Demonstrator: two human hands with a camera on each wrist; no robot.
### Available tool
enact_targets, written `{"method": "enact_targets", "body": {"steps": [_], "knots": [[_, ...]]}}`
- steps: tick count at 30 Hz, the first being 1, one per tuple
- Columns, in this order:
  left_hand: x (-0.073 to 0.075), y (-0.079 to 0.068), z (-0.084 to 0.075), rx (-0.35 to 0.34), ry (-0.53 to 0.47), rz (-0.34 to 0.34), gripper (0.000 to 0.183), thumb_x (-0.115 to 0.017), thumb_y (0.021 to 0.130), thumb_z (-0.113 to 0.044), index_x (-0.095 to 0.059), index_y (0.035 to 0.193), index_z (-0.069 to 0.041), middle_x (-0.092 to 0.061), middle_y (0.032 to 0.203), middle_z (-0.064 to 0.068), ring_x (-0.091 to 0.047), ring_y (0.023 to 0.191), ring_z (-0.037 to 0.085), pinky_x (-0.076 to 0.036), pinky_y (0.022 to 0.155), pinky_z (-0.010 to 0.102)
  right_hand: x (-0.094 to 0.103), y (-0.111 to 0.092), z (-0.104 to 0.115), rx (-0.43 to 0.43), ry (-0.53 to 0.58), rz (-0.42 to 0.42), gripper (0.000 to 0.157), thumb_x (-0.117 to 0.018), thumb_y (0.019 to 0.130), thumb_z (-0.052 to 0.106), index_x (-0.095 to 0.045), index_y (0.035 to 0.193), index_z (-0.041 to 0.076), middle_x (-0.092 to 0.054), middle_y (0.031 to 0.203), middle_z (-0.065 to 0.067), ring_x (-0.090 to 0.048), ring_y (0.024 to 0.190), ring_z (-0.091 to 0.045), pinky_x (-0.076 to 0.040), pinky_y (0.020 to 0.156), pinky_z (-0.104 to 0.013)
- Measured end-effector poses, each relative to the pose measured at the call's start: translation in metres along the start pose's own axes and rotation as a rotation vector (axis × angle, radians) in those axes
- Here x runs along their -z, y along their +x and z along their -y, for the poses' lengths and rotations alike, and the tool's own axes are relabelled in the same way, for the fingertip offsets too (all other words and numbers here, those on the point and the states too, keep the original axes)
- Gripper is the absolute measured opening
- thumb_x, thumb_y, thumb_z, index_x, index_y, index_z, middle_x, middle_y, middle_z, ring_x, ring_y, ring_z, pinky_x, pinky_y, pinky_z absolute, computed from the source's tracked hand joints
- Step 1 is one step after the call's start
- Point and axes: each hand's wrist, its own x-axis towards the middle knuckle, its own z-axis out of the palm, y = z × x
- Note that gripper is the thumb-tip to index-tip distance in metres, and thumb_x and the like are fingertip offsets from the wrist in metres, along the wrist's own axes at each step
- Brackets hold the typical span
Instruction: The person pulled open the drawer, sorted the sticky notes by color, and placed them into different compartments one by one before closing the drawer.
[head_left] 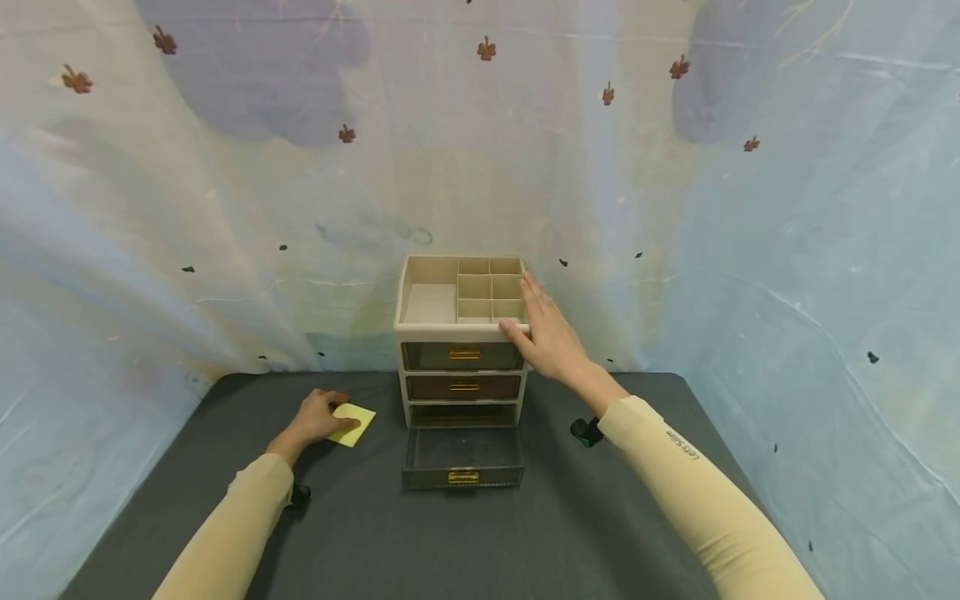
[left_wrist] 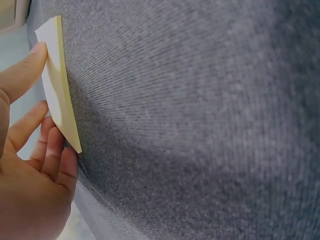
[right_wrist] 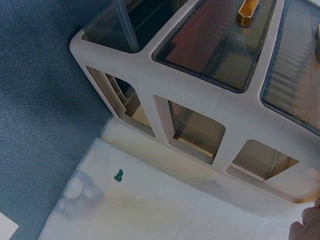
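A cream desktop drawer organizer (head_left: 462, 332) stands at the back of the table. Its bottom drawer (head_left: 462, 475), clear grey with a gold handle, is pulled out, while the two drawers above it are closed. My right hand (head_left: 551, 337) rests on the top right edge of the organizer, fingers mostly straight and thumb at the front rim. Left of the organizer, my left hand (head_left: 318, 417) pinches a yellow sticky note pad (head_left: 356, 423) at its left side. In the left wrist view, the thumb lies on the pad's (left_wrist: 56, 90) pale face, with the other fingers along its edge.
Dark grey cloth covers the table (head_left: 465, 550). A pale patterned curtain (head_left: 480, 183) hangs right behind the organizer and along both sides. The organizer's top tray has one large compartment and several small ones. Part of a white object (right_wrist: 7, 228) shows in the right wrist view's corner.
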Motion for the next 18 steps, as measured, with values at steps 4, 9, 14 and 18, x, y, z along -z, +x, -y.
{"method": "enact_targets", "body": {"steps": [4,9,14,18], "knots": [[0.002,-0.001,-0.003,0.018,0.022,0.009,0.063,-0.083,0.090,-0.025,-0.060,0.135,0.013,-0.055,0.130,0.035,-0.049,0.119,0.052,-0.043,0.098,0.064,0.000,0.000,0.000,0.003,0.002,-0.002,0.086,-0.033,0.109,0.061,-0.004,0.167,0.005,-0.001,0.175,-0.010,-0.005,0.161,-0.025,-0.010,0.130,-0.045],[0.003,-0.001,-0.006,0.032,0.031,0.010,0.062,-0.084,0.090,-0.026,-0.062,0.134,0.012,-0.059,0.127,0.034,-0.049,0.118,0.052,-0.039,0.101,0.066,0.001,-0.001,0.002,-0.002,0.023,-0.006,0.085,-0.036,0.109,0.058,-0.005,0.167,0.005,-0.001,0.175,-0.010,-0.006,0.161,-0.026,-0.010,0.130,-0.045],[0.006,0.000,-0.011,0.088,-0.002,0.020,0.062,-0.084,0.089,-0.023,-0.061,0.135,0.012,-0.059,0.131,0.035,-0.049,0.122,0.054,-0.039,0.105,0.066,0.001,-0.001,0.002,0.001,0.022,-0.010,0.086,-0.036,0.109,0.059,-0.004,0.167,0.005,-0.001,0.175,-0.010,-0.006,0.161,-0.026,-0.011,0.130,-0.047],[0.006,0.000,-0.014,0.128,-0.032,0.035,0.064,-0.083,0.089,-0.020,-0.057,0.138,0.013,-0.055,0.136,0.036,-0.047,0.125,0.054,-0.039,0.107,0.066,0.000,-0.001,0.002,-0.001,0.023,-0.013,0.085,-0.037,0.109,0.057,-0.005,0.167,0.004,-0.002,0.175,-0.010,-0.006,0.161,-0.026,-0.011,0.130,-0.047]]}}
